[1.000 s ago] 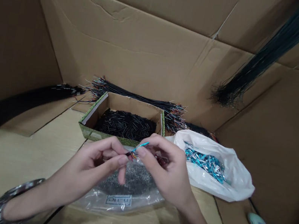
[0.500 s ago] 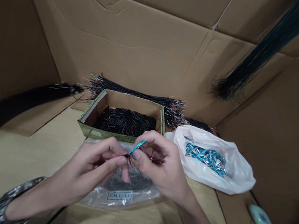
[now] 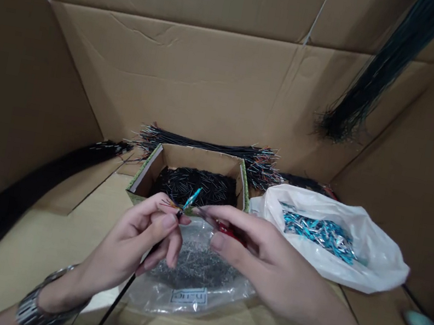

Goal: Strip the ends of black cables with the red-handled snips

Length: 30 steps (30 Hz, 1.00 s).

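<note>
My left hand [image 3: 149, 240] is closed on a black cable [image 3: 120, 297], pinching it close to its stripped end. Thin coloured wires fan to the left from that end, and a twisted blue-and-silver foil strip [image 3: 192, 198] sticks up beside them. In my right hand [image 3: 253, 246] is a red-handled cutting tool [image 3: 232, 234]; its metal tip points left, close to the foil, and I cannot tell whether they touch. Below both hands lies a clear plastic bag [image 3: 191, 277] of fine clippings, with a printed label.
Behind my hands a cardboard box [image 3: 142, 172] holds short black tube pieces. A white bag [image 3: 380, 256] of blue-silver foil scraps lies right. Cable bundles lie along the back [image 3: 207, 144] and left [image 3: 44, 172]; another bunch [image 3: 373, 89] hangs upper right. Cardboard walls surround the table.
The coloured wires now fan left, apart from the foil. My right hand has drawn off the cable end, and the red tool's tip now shows near the foil. The view has shifted slightly.
</note>
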Each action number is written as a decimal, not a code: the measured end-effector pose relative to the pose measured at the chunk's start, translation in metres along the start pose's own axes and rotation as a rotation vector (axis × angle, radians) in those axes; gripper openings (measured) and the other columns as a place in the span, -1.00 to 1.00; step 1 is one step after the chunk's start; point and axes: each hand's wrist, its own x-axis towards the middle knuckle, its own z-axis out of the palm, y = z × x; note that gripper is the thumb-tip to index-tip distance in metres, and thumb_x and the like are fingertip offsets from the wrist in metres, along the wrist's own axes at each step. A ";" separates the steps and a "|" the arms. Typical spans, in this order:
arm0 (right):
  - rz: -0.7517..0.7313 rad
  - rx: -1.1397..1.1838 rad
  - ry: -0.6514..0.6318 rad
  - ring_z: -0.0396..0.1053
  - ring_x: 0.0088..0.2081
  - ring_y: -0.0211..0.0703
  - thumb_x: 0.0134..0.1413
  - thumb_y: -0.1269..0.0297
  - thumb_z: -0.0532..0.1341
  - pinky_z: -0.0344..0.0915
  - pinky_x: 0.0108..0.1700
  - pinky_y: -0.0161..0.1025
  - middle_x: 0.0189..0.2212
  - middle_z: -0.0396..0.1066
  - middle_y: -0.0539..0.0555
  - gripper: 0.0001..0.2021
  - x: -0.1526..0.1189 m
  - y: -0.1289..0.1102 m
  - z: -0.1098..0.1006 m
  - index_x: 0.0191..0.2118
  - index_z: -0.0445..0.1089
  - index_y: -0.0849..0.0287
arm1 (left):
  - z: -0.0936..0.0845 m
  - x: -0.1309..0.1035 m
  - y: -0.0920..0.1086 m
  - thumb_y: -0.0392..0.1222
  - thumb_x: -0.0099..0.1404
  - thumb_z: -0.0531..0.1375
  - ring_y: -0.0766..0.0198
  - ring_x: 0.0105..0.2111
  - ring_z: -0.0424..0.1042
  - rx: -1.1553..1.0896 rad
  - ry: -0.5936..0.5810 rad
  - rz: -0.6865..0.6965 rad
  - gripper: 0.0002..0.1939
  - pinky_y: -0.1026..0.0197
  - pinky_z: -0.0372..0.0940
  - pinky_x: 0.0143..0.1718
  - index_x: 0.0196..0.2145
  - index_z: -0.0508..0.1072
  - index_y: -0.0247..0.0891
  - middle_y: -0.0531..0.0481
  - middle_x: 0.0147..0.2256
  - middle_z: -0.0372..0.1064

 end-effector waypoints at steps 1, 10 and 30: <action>-0.014 -0.049 0.000 0.41 -0.19 -0.15 0.33 0.09 0.20 0.32 -0.19 -0.24 -0.23 0.49 0.00 -0.80 -0.002 -0.001 -0.001 -0.08 0.53 -0.02 | 0.000 0.000 0.000 -0.01 0.50 0.12 0.51 -0.73 0.00 0.006 0.001 0.003 -0.78 0.46 -0.08 -0.71 -0.23 0.36 -0.20 0.12 -0.56 0.42; 0.008 -0.008 0.046 0.17 -0.49 -0.24 0.22 0.10 0.30 0.07 -0.54 -0.31 -0.49 0.38 -0.03 -0.80 -0.002 0.000 0.004 -0.24 0.60 0.08 | 0.002 -0.004 -0.001 0.05 0.46 0.16 0.47 -0.73 -0.01 0.077 0.003 -0.029 -0.72 0.41 -0.13 -0.71 -0.23 0.41 -0.23 0.12 -0.63 0.34; 0.018 0.116 0.017 0.36 -0.43 -0.17 0.23 0.14 0.29 0.19 -0.47 -0.27 -0.42 0.53 -0.01 -0.81 -0.002 0.002 0.000 -0.24 0.65 0.07 | -0.001 -0.003 -0.003 0.07 0.43 0.21 0.42 -0.68 0.03 0.137 0.027 -0.045 -0.72 0.36 -0.06 -0.65 -0.21 0.49 -0.22 0.11 -0.65 0.31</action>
